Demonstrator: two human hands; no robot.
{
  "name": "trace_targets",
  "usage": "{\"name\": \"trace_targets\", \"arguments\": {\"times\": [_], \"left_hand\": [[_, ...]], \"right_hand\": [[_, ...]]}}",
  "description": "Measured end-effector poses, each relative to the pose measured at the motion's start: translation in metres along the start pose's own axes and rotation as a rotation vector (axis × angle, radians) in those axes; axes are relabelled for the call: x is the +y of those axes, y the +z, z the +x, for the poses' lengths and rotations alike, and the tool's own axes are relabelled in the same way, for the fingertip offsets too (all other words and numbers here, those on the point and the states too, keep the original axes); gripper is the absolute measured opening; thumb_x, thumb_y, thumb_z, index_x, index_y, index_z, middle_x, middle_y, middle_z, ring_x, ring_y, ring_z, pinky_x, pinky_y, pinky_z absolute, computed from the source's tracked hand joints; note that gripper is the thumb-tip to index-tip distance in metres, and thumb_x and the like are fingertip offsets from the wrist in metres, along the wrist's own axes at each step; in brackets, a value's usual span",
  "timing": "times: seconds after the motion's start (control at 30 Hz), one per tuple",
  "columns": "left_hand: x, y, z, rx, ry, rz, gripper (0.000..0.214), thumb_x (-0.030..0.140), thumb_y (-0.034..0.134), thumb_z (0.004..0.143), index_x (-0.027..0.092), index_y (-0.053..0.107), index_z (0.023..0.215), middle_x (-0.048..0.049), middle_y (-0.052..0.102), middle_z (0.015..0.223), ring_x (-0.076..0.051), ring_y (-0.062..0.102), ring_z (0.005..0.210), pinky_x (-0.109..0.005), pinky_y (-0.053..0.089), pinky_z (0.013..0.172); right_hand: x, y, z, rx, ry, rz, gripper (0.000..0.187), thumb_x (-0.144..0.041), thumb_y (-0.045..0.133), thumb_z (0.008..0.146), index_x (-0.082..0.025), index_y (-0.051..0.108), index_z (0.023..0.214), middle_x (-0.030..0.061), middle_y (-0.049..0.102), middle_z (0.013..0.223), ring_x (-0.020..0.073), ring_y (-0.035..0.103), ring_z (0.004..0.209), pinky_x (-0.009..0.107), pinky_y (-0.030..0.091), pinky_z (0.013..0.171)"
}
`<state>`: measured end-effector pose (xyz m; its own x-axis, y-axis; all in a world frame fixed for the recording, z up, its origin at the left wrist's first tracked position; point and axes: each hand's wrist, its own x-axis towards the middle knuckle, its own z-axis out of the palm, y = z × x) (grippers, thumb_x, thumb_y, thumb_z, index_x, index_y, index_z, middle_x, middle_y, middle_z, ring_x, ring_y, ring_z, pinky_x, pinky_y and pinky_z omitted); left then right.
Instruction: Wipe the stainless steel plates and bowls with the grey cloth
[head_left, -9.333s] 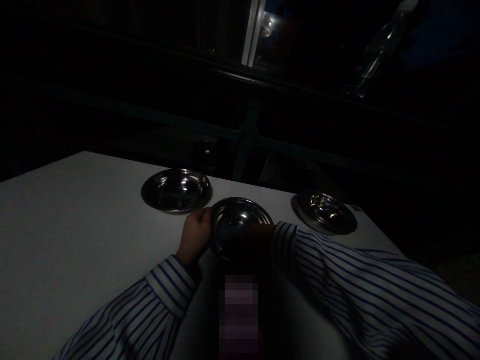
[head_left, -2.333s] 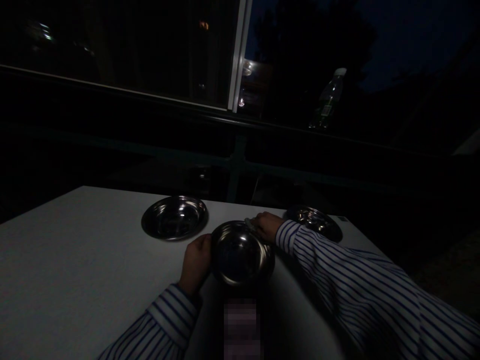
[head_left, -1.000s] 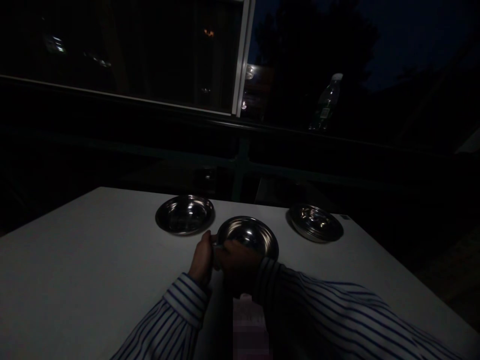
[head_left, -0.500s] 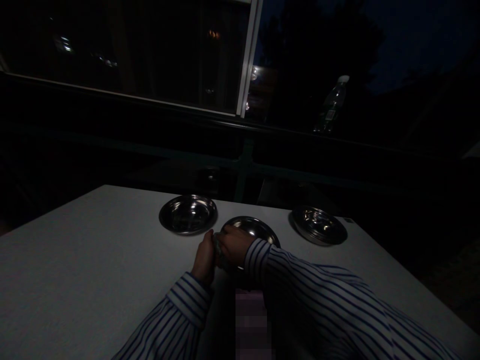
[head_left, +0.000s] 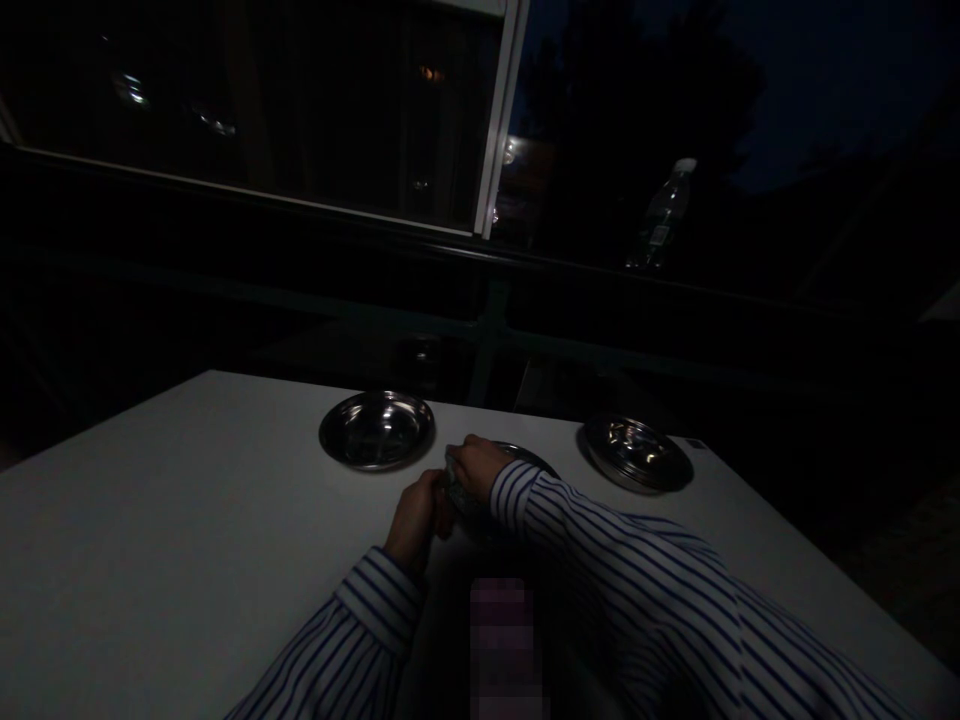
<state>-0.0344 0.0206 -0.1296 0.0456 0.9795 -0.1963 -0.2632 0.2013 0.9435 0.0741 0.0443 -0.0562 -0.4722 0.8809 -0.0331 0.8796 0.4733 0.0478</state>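
Observation:
Darkness hides much of the detail around my hands. My left hand (head_left: 415, 515) is closed at the near left edge of a shiny metal dish (head_left: 534, 456), thumb up, its fingertips partly hidden. Over the same dish lies my right hand (head_left: 480, 467), fingers curled on a small greyish cloth (head_left: 451, 462) that is pressed near the dish's left side. My right hand and sleeve cover most of the dish, so its inside is largely out of sight.
A second metal dish (head_left: 376, 430) sits to the left on the white table (head_left: 187, 530). Toward the right edge stand several stacked metal dishes (head_left: 637, 453). A clear plastic bottle (head_left: 664, 218) with a white cap stands by the window frame (head_left: 495, 130).
My right hand has shifted slightly up and away from my left hand, taking the cloth along the dish. My left hand has stayed almost in place.

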Motion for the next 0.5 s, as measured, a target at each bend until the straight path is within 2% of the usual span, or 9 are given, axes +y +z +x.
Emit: {"name": "trace_targets", "arguments": {"times": [0.5], "left_hand": [[0.004,0.004,-0.006,-0.015,-0.013,-0.036,0.028,0.04,0.051,0.068,0.018,0.05,0.05,0.0032,0.048,0.035,-0.011,0.044,0.031,-0.023,0.031,0.034]], "right_hand": [[0.01,-0.012,0.008,-0.12,0.075,-0.063,0.031,-0.019,0.043,0.083,-0.012,0.061,0.107,0.0163,0.058,0.102,0.0271,0.059,0.094,0.032,0.046,0.072]]}}
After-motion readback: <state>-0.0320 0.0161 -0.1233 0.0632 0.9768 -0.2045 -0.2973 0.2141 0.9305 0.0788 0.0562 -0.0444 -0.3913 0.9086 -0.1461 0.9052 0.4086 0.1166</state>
